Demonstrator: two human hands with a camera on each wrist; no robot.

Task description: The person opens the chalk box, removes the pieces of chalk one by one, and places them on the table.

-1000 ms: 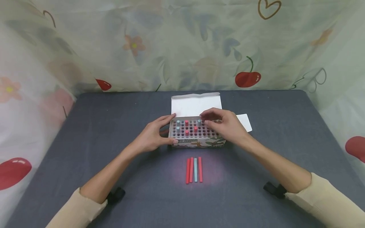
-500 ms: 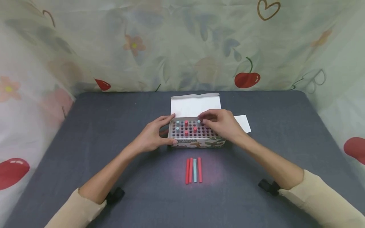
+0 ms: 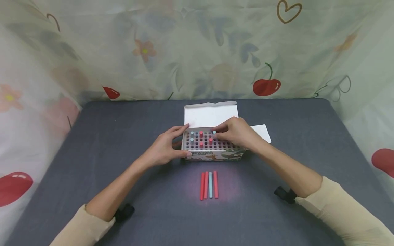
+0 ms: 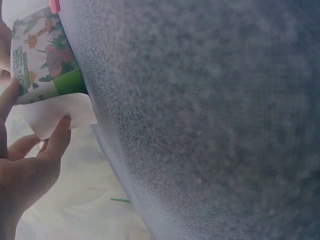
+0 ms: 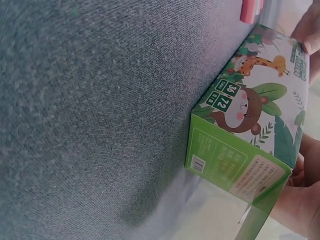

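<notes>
A printed cardboard box [image 3: 212, 155] with animal pictures stands on the dark cloth, its top a grid of round holes. Several blue and red chalk sticks stand upright in the grid, among them a red one [image 3: 201, 134]. My left hand [image 3: 163, 145] grips the box's left end, thumb at the front corner, fingers at the back. My right hand [image 3: 235, 133] is over the right part of the grid, thumb and forefinger pinching the top of a blue chalk stick [image 3: 214, 132]. Its palm hides the holes at the back right.
The box's white lid [image 3: 212, 114] lies folded back behind it, and a white side flap [image 3: 261, 132] sticks out to the right. In front of the box lie three red chalk sticks [image 3: 215, 184] and one blue chalk stick [image 3: 210, 185]. A patterned curtain [image 3: 197, 51] hangs behind the table.
My right hand has shifted left over the grid, and its thumb and forefinger have come together at the blue chalk stick. The left hand has stayed on the box.
</notes>
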